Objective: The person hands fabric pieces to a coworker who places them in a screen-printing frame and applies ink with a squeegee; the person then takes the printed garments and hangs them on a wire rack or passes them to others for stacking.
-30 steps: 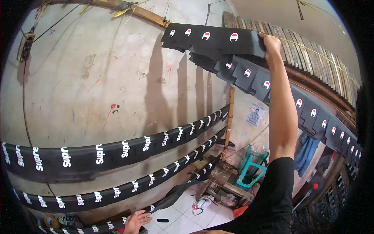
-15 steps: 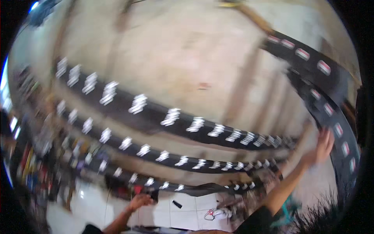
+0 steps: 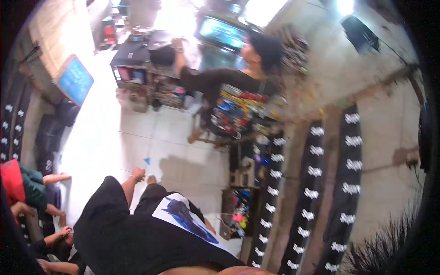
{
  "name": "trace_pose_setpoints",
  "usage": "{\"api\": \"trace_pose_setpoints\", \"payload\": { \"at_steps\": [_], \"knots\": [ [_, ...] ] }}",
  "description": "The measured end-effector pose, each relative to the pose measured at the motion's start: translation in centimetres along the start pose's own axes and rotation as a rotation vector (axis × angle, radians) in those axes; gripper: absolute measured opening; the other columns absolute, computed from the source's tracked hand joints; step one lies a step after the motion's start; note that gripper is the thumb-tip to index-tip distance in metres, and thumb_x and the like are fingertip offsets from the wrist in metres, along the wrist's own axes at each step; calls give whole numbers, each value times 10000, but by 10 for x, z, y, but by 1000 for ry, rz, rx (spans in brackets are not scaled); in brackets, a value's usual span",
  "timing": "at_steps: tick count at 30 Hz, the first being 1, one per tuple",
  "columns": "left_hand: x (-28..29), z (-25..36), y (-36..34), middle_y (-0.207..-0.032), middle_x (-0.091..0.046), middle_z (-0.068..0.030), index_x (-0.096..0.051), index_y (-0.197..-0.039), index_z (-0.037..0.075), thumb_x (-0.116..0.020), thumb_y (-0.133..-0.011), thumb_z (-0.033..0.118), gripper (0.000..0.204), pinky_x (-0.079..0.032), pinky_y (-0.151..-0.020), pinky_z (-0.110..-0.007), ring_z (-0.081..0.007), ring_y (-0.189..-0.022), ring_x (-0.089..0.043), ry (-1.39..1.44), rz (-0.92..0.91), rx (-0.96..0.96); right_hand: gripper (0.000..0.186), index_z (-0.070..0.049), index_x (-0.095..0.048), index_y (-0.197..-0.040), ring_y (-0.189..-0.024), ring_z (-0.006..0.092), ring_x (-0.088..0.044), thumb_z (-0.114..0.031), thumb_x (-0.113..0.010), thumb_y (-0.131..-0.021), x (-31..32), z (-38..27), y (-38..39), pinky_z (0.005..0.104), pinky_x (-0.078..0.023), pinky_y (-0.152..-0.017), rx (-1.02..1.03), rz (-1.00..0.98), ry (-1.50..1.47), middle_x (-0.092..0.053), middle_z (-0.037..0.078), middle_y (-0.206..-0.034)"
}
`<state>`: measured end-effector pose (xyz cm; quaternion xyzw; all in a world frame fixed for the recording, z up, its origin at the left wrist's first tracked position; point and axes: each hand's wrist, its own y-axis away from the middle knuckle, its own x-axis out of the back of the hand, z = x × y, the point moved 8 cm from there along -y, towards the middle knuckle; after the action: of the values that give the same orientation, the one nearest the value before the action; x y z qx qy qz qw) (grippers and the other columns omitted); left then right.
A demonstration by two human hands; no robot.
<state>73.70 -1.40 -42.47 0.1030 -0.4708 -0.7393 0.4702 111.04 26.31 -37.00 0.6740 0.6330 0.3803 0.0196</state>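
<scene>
My left hand (image 3: 138, 173) hangs low beside my black shirt (image 3: 123, 229), above the white tiled floor (image 3: 137, 149). Its fingers are too small and blurred to read, and no object shows in it. A small blue triangular piece (image 3: 147, 161) lies on the floor just beyond it. Of my right arm (image 3: 210, 227) only a sliver of skin shows past the shirt's edge; the right hand is hidden. To my right, long black strips (image 3: 311, 192) with repeated white lettering run along the wall, apart from my visible hand.
Ahead, a person in a dark printed shirt (image 3: 238, 101) sits at a desk with a lit screen (image 3: 222, 32). A dark cabinet (image 3: 130, 62) stands left of them. More people, one in a red top (image 3: 11, 183), are at lower left. A box of colourful items (image 3: 236, 213) is near the strips.
My view has swung from the wall of strips to the room and the seated person. My right hand, earlier at a black strip on the right, has dropped out of sight.
</scene>
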Motion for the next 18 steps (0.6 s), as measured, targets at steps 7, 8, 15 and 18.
{"api": "trace_pose_setpoints", "payload": {
  "at_steps": [7, 8, 15, 18],
  "knots": [
    [160, -46, 7, -895, -628, -156, -517, -991, -17, -456, -832, 264, 329, -445, -453, -309, -229, -614, -611, 352, 157, 175, 161, -50, -553, -923, -660, 213, -620, -175, -507, -833, 37, -49, -213, 325, -506, -497, -479, 87, -562, -616, 121, -787],
    [168, -50, 7, -928, -624, -155, -495, -1042, 3, -455, -835, 269, 339, -453, -482, -315, -228, -640, -613, 444, 158, 206, 196, -46, -551, -926, -635, 221, -620, -214, -474, -860, 53, -77, -239, 328, -513, -513, -521, 131, -532, -619, 119, -781],
    [237, -81, -28, -867, -622, -113, -505, -958, 57, -469, -821, 282, 266, -456, -540, -359, -224, -650, -607, 704, 240, 278, 183, -11, -608, -771, -585, 175, -586, -188, -565, -747, 123, -351, -467, 328, -458, -541, 163, 418, -11, -612, 98, -666],
    [250, -111, -67, -809, -620, -105, -536, -863, 61, -465, -834, 276, 228, -453, -544, -389, -229, -675, -615, 633, 225, 220, 192, 10, -564, -834, -783, 355, -555, -162, -540, -751, 153, -537, -546, 413, -424, -669, 432, 402, -55, -575, 225, -833]
  ]
}}
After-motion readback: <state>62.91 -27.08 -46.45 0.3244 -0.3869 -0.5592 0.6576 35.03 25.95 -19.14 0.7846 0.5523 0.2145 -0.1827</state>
